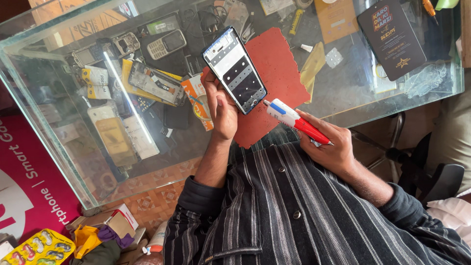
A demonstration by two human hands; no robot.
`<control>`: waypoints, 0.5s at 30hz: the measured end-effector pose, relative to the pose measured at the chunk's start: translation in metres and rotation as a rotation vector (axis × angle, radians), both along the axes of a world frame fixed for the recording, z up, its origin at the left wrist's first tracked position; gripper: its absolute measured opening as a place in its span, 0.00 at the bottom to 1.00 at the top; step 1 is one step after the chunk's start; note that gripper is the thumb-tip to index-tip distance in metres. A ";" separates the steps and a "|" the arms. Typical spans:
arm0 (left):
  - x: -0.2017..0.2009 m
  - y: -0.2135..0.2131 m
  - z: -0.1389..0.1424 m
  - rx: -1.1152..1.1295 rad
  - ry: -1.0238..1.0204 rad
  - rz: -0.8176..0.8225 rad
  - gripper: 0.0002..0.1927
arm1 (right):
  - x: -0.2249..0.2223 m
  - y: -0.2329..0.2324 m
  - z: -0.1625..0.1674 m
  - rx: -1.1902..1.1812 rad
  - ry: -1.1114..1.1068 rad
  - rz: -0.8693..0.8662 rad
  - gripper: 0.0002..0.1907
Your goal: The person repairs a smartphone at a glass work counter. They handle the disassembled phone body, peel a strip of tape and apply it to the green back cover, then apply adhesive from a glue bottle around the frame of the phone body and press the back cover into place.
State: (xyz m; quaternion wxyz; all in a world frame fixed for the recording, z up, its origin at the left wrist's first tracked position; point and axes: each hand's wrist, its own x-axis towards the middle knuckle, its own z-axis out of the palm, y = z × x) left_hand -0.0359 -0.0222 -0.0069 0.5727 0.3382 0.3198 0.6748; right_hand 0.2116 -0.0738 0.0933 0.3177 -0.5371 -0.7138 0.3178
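Observation:
My left hand (221,110) grips an opened smartphone frame (234,69) by its left edge, tilted above a red mat (277,73) on the glass counter. The frame's bare inner side faces me, white at the top and dark lower down. My right hand (329,145) holds a red and white electric screwdriver (294,119) with a blue stripe. Its thin tip touches the phone's lower right corner.
The glass counter (343,98) carries a dark card (392,37), a yellow cloth (313,66) and small parts. Under the glass lie old phones (166,44), circuit boards and cables. Below left sit a pink sign (24,181), a yellow blister tray (37,248) and small boxes.

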 end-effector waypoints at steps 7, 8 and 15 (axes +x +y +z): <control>0.000 -0.002 -0.001 0.006 0.017 -0.005 0.47 | -0.002 0.000 0.001 -0.009 -0.008 -0.015 0.23; 0.000 -0.002 -0.001 0.007 0.015 -0.009 0.47 | -0.002 0.000 0.001 -0.007 -0.013 -0.021 0.23; -0.001 -0.001 -0.003 0.027 0.035 -0.009 0.46 | -0.002 0.000 0.003 -0.009 -0.030 -0.015 0.23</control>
